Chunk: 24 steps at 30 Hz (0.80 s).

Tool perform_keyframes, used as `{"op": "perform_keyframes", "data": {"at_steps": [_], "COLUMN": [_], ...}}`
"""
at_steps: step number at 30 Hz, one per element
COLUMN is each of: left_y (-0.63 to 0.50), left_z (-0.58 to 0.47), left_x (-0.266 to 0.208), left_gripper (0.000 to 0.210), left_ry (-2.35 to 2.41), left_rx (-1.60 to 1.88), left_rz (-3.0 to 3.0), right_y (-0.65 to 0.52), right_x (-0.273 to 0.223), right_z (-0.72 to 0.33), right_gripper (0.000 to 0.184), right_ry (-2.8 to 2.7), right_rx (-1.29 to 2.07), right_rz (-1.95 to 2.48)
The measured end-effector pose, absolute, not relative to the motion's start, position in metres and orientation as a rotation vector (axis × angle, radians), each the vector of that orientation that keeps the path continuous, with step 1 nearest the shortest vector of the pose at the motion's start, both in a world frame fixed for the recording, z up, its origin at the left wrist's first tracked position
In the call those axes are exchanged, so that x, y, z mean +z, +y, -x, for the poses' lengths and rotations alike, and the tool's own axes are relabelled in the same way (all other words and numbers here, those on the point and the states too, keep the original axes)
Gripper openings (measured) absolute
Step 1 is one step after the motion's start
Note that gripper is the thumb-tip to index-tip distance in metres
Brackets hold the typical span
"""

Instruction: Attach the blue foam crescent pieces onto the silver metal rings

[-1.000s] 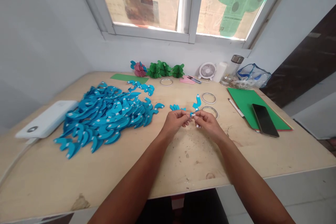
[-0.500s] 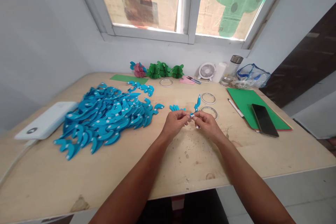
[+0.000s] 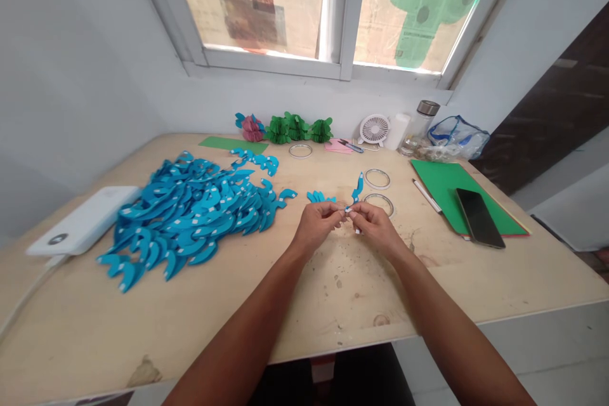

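Between the fingertips of my left hand (image 3: pixel 318 222) and my right hand (image 3: pixel 375 223) is a blue paper piece (image 3: pixel 358 189) with small white patches. Both hands pinch it, the left at its near end, and its curved far end sticks up past my right fingers. Parts of the piece are hidden by the fingers. Just beyond my left hand lie a few small blue paper pieces (image 3: pixel 320 196). Two rolls of narrow tape, a nearer one (image 3: pixel 391 202) and a farther one (image 3: pixel 377 178), lie flat behind my right hand.
A big heap of blue curved paper pieces (image 3: pixel 195 209) covers the left, beside a white power bank (image 3: pixel 85 219). On the right lie a black phone (image 3: pixel 479 219), green sheets (image 3: pixel 440 184) and a pen (image 3: pixel 427 195). Green paper figures (image 3: pixel 295 127), a fan (image 3: pixel 375 130) and a bottle (image 3: pixel 421 124) line the wall.
The fingertips have shifted very slightly at the blue paper piece, which both hands keep pinched. Everything on the table stays where it was.
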<state>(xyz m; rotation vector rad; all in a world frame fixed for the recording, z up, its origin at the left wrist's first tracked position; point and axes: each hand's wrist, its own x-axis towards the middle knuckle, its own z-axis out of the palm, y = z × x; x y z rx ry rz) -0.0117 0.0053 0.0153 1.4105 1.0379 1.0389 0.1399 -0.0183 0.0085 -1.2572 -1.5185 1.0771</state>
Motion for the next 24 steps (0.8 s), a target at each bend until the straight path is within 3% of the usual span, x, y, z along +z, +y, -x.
{"op": "perform_keyframes", "data": {"at_steps": [14,24], "left_y": [0.003,0.0062], "left_z": [0.0106,0.0115], "left_x": [0.0175,0.0081], "left_gripper": [0.012,0.016], "left_ry": [1.031,1.167], "left_rx": [1.071,1.086], "left_rz": [-1.416,-1.759], "right_y": [-0.018,-0.0185], "right_x": [0.0074,0.0068], "right_z": [-0.1395,-0.1373], "right_gripper": [0.019,0.02], "right_ry": [-1.54,-1.542], "right_rx": [1.036,1.009], "right_rz": [1.295,1.371]}}
